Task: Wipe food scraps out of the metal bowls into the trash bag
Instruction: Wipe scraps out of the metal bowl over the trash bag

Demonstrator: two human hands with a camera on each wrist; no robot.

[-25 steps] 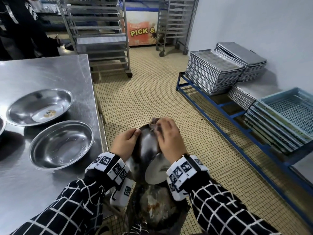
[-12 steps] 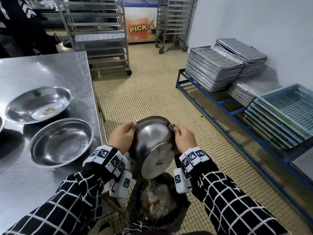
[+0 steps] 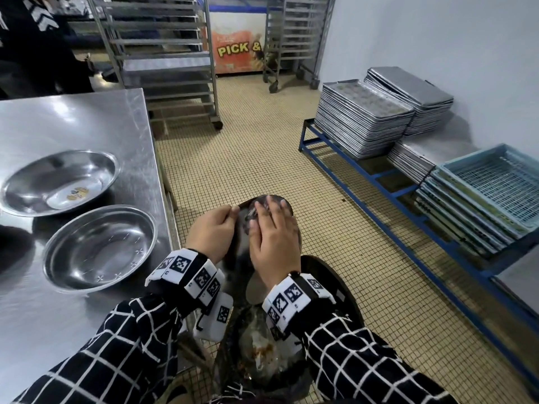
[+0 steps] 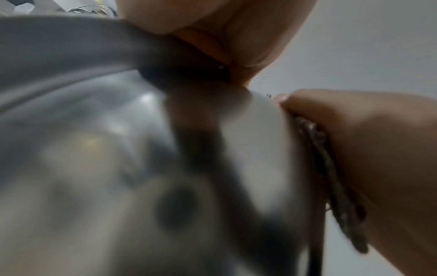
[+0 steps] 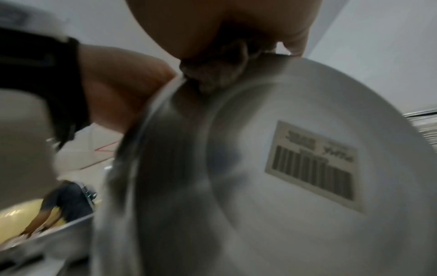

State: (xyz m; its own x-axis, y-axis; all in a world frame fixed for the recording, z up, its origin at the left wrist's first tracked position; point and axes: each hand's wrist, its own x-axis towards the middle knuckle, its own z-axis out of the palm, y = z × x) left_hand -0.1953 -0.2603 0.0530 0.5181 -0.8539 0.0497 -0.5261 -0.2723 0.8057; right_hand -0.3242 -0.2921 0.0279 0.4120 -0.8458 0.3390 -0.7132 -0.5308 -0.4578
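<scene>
We see the left hand [image 3: 210, 232] gripping the left rim of a round shiny steel bowl [image 5: 272, 168], fingers curled over the edge. The bowl is tipped steeply on edge, underside toward us, directly above the open black trash bag [image 3: 347, 290] on the tiled floor beside the table. The right hand [image 3: 274, 237] lies over the bowl's upper rim, fingers fairly straight and close together, pressing a grey crumpled cloth or scouring pad [image 5: 222, 74] at the rim; exact grip on it we cannot tell. The left wrist view is blurred, showing the bowl wall, the thumb and a grey woven pad under the other hand. A barcode sticker [image 5: 314, 164] sits on the bowl's base. Brownish food scraps and clear plastic [image 3: 262, 348] lie inside the bag.

On the stainless steel table [image 3: 73, 118] to the left sit two more wide metal bowls: the nearer one [image 3: 99, 246] and the farther one [image 3: 58, 182] with a sticker inside. To the right, stacked metal baking trays [image 3: 364, 118] and pale blue plastic crates [image 3: 495, 182] rest on a blue low rack [image 3: 379, 182].
</scene>
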